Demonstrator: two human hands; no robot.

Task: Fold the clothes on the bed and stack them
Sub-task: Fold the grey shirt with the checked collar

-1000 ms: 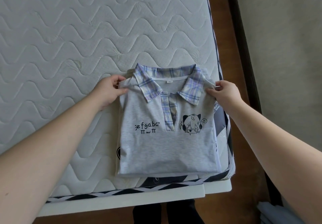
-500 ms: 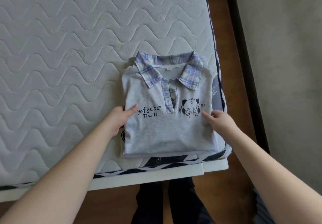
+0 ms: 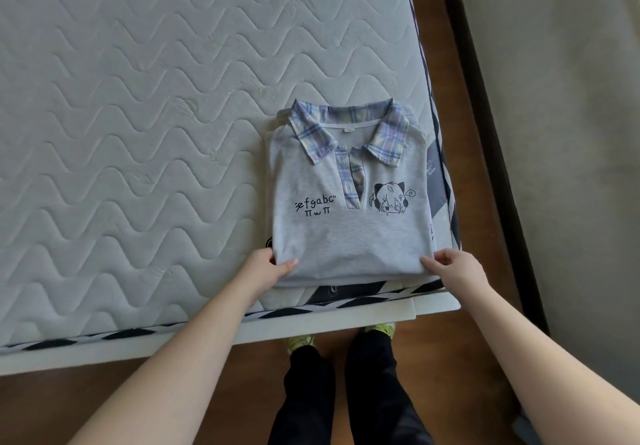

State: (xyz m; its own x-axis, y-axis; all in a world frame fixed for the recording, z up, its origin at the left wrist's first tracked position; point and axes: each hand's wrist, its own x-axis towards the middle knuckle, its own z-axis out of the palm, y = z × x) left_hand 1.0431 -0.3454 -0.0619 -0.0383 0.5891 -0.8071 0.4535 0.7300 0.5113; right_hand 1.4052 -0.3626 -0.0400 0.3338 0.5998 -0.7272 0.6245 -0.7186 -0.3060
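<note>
1. A folded grey polo shirt (image 3: pixel 349 223) lies on the near right corner of the mattress (image 3: pixel 138 133), collar toward the far side and hem toward the person.
2. Its plaid collar (image 3: pixel 346 133), in purple, blue and cream checks, lies open and flat, with a matching plaid placket running down to a V at the chest.
3. Black printed letters sit on the left of the chest, and a small black cartoon figure on the right.
4. The shirt lies on top of at least one other folded garment (image 3: pixel 437 181), whose dark blue-grey fabric shows along the right edge; how many pieces lie under it cannot be told.
5. The left hand (image 3: pixel 265 269) grips the near left corner of the shirt, thumb on top of the fabric and fingers curled under the edge.
6. The right hand (image 3: pixel 457 269) holds the near right corner, thumb pressed on top and the other fingers bent close over the edge.
7. Both forearms are bare and reach in from the near side.
8. The mattress is quilted in a wavy pattern, with a dark and white zigzag trim (image 3: pixel 311 307) along its near edge, and rests on a white bed frame (image 3: pixel 329 323).
9. Below the frame, the person's dark trouser legs and yellow-green shoes (image 3: pixel 299 342) stand on a brown wooden floor (image 3: pixel 173 392).
</note>
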